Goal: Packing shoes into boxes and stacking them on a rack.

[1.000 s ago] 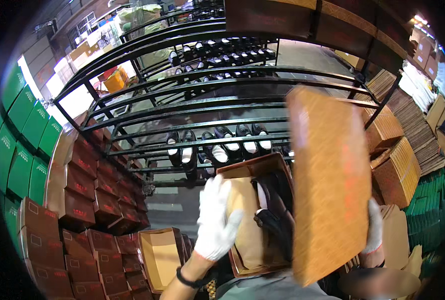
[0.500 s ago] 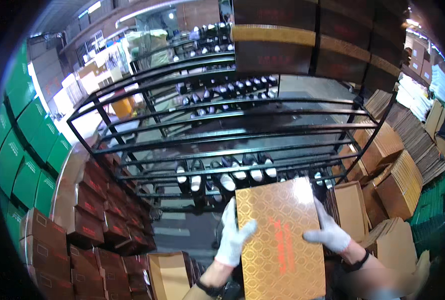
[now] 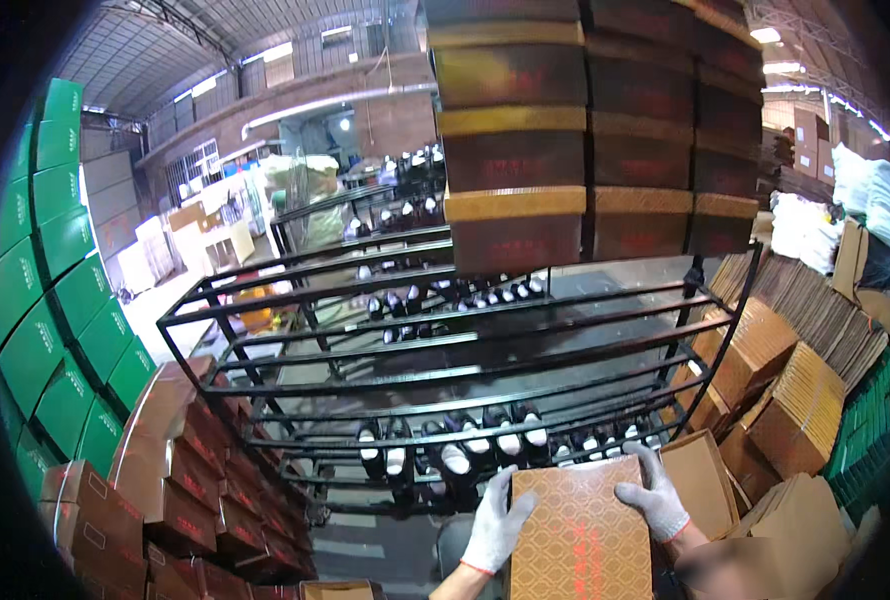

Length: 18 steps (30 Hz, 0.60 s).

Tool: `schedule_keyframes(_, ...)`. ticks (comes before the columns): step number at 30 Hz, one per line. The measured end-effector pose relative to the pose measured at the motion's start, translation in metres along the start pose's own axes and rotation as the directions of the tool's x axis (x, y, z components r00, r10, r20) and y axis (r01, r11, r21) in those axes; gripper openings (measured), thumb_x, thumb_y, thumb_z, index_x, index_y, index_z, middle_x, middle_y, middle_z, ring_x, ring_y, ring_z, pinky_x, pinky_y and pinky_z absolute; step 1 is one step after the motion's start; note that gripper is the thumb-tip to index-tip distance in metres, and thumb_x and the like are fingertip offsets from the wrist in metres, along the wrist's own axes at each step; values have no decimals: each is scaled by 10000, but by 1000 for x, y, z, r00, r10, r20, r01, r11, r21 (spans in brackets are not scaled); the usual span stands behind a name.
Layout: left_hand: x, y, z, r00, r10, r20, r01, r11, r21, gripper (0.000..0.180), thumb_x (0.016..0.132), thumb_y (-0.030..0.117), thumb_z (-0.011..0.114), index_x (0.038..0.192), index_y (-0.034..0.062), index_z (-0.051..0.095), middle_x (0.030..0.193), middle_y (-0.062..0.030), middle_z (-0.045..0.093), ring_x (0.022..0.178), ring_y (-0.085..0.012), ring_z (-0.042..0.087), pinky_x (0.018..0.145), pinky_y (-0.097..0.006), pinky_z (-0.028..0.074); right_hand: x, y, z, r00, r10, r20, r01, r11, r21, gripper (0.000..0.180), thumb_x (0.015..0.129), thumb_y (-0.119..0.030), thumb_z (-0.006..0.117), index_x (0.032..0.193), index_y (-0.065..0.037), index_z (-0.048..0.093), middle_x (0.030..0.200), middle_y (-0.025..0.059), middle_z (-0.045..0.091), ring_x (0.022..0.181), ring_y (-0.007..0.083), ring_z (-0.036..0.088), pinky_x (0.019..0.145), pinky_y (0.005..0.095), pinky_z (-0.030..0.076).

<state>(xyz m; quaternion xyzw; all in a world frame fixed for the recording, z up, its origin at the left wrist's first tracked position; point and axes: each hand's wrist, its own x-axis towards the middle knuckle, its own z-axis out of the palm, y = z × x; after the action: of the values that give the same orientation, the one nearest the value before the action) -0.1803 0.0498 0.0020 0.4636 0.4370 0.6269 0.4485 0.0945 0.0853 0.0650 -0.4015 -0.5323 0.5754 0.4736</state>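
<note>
A shoe box (image 3: 583, 535) with a gold, ring-patterned lid and red print is held in front of me, its lower end cut off by the picture's edge. My left hand (image 3: 498, 522), in a white knitted glove, closes on its left side with the thumb over the lid. On the right side my gloved right hand (image 3: 657, 497) grips it in the same way. Just beyond the box, several black shoes with white insides (image 3: 455, 456) stand on a low level of a black metal rack (image 3: 445, 379).
Brown boxes with gold lids (image 3: 517, 238) are stacked high on the rack's right. Green boxes (image 3: 65, 402) and brown boxes (image 3: 183, 512) pile up at left. At right lie nested gold-patterned lids (image 3: 793, 412), cardboard sheets (image 3: 803, 290) and an open brown tray (image 3: 700, 478).
The view has tilted upward, showing more of the stacked boxes and roof. The shoe box and both hands sit lower in the picture, still together.
</note>
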Motion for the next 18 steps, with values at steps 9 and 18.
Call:
schedule_keyframes(9, 97, 44, -106, 964, 232, 131, -238, 971, 28, 598, 1143, 319, 618, 1627, 16, 440, 1558, -156, 593, 1442, -252, 566, 1210, -396, 452, -123, 18, 5, 800, 465, 379, -565, 796, 218, 1178, 770, -323, 950, 1734, -47, 332, 1705, 111, 485, 1575, 274, 428, 1299, 429, 348)
schedule_keyframes(18, 191, 263, -263, 913, 393, 107, -407, 883, 235, 629, 1154, 399, 583, 1651, 46, 429, 1600, -128, 570, 1475, -262, 546, 1231, -417, 442, 93, -290, 230, 613, -420, 670, 281, 908, 312, 903, 956, -266, 741, 1725, -86, 303, 1463, 58, 628, 1232, 152, 653, 1067, 366, 550)
